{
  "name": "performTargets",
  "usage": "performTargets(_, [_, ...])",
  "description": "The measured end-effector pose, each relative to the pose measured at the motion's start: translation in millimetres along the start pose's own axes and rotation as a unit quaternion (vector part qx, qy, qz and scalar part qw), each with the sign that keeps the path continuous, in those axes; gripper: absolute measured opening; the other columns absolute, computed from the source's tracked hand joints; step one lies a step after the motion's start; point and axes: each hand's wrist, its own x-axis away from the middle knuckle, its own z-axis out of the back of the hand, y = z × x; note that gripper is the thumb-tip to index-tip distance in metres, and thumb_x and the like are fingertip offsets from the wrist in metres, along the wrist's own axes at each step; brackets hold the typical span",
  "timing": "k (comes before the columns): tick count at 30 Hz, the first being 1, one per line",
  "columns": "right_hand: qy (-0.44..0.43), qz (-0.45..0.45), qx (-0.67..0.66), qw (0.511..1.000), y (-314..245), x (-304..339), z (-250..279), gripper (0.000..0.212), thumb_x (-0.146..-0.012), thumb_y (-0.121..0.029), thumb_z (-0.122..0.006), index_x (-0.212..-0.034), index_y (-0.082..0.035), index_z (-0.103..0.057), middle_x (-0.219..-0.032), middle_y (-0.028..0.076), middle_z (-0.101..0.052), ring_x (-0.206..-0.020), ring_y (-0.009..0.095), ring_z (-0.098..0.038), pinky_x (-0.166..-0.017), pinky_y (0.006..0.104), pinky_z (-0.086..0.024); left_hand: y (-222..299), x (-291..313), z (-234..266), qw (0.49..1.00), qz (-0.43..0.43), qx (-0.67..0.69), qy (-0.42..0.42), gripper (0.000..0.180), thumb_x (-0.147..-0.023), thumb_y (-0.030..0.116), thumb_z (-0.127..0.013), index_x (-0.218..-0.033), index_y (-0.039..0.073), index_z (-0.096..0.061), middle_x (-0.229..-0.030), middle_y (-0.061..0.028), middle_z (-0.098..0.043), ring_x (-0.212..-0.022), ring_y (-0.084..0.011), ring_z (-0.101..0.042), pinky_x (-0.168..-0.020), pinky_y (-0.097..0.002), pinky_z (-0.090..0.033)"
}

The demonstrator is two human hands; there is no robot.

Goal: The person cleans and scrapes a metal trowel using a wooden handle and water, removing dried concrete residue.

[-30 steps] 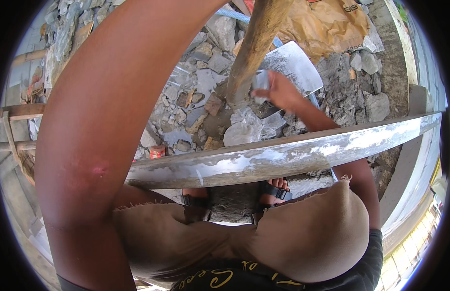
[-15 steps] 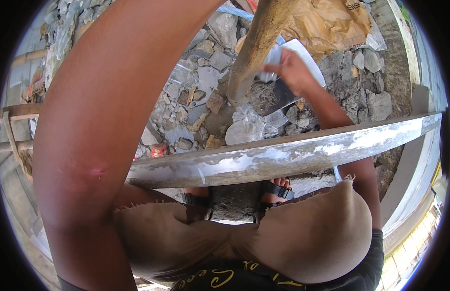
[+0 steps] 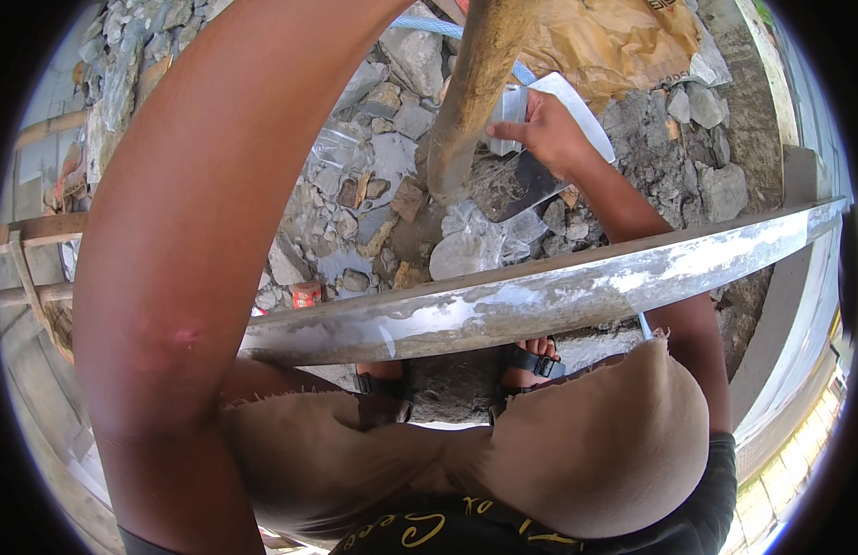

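My left arm (image 3: 189,231) reaches up past the top edge, so its hand is out of sight. Beyond the pale-streaked bar, my right hand (image 3: 554,134) is closed round a grey-white piece with straight edges (image 3: 509,116), its thumb lying across the near face. Directly below it lies a flat metal blade (image 3: 517,185), dark and dirty at the near end, bright on the far right. Next to the hand, on its left, slants a thick, worn wooden handle (image 3: 471,102), blunt at the lower end. Whether handle and blade are joined is hidden.
A long bar (image 3: 540,296) crosses in front of my knees. Broken stones (image 3: 415,120) and crumpled clear plastic (image 3: 471,245) cover the ground beyond it. A brown paper sack (image 3: 614,42) lies at the far right, near a blue hose (image 3: 429,25). A red-labelled container (image 3: 306,294) is left of centre.
My right hand was smeared by motion and now shows sharply, thumb against the grey-white piece. The wooden handle sits slightly further left in the picture.
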Motion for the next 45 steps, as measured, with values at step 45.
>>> performTargets(45, [-0.01,0.068,0.242,0.968,29.2,34.7,-24.8,0.027,-0.085,-0.011,-0.078,-0.105,0.002,-0.066,-0.092,0.009,-0.074,-0.078,0.013,-0.068,-0.071,0.0311,-0.053,2.6,-0.5,2.9,0.999,0.026,0.028,0.0,0.018,-0.087,0.011,-0.059,-0.074,-0.001,-0.059,-0.059,-0.0028,-0.047,-0.048,-0.0126,-0.047,-0.049,-0.0306,-0.043])
